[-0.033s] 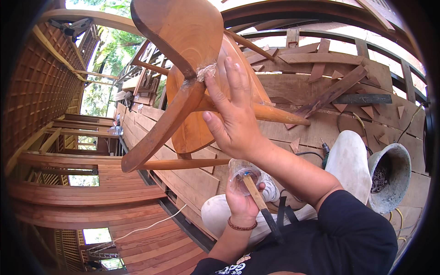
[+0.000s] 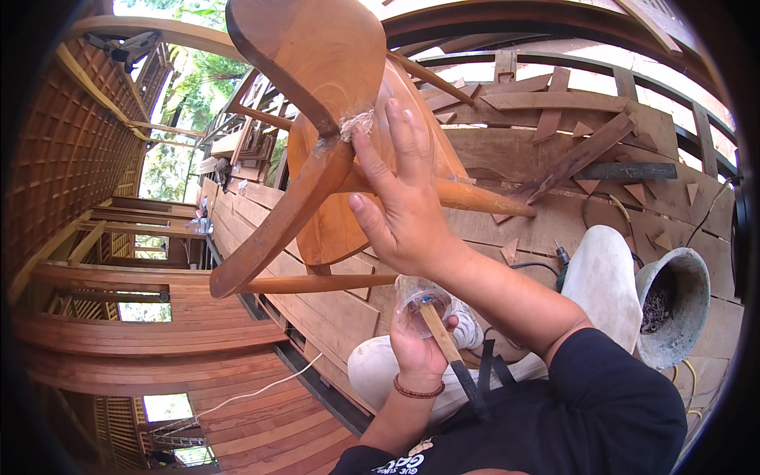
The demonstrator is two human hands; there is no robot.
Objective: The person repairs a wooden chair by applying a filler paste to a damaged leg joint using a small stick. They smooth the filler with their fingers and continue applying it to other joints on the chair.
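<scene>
A brown wooden chair (image 2: 332, 55) lies tipped over in front of me, its legs pointing in several directions. Pale, rough filler (image 2: 358, 124) sits at the joint where its curved wooden parts meet. The index fingertip of my right hand (image 2: 416, 198) presses on that filler, with the other fingers spread and nothing held. Lower down, my left hand (image 2: 418, 348) grips a clear plastic cup (image 2: 406, 311). A wooden stick (image 2: 440, 331) with a dark lower end leans out of the cup over my left palm; its tip inside looks bluish.
A grey bucket (image 2: 695, 305) with dark bits inside stands at the right by my knee. Triangular wood offcuts (image 2: 636, 192) and planks (image 2: 578, 162) lie on the boards beyond. A green and black power tool (image 2: 563, 265) with a cord sits beside my leg.
</scene>
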